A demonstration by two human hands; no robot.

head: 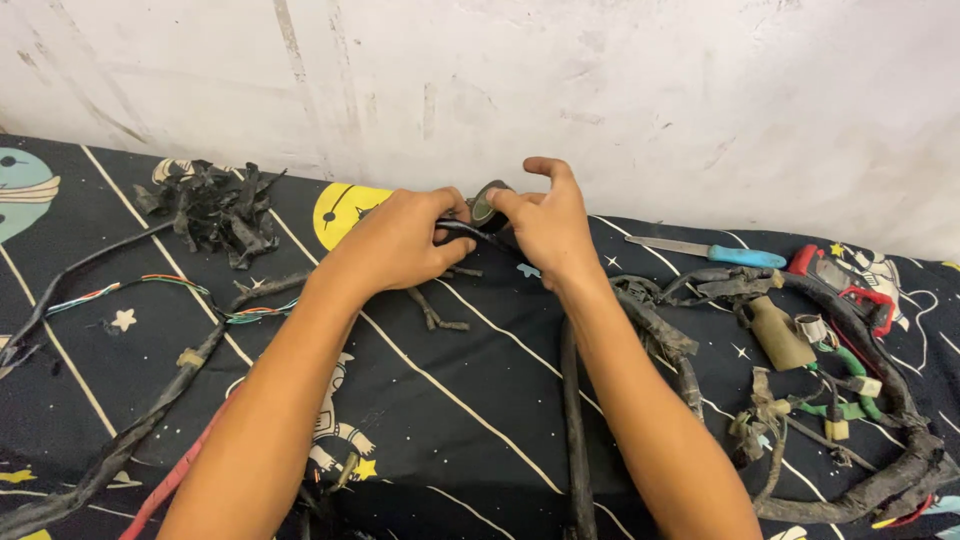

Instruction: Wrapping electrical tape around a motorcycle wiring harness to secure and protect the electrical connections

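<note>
My left hand and my right hand meet at the far middle of a dark patterned cloth. Between them is a black taped cable. The left fingers pinch the cable. The right thumb and fingers hold a small roll of black tape at the cable's end. A thick black taped cable runs from under the right wrist toward me.
A pile of black tape scraps lies at the far left. Loose coloured wires and a taped harness cross the left side. At the right sit a blue-handled knife, a red tool and a tangled harness with connectors.
</note>
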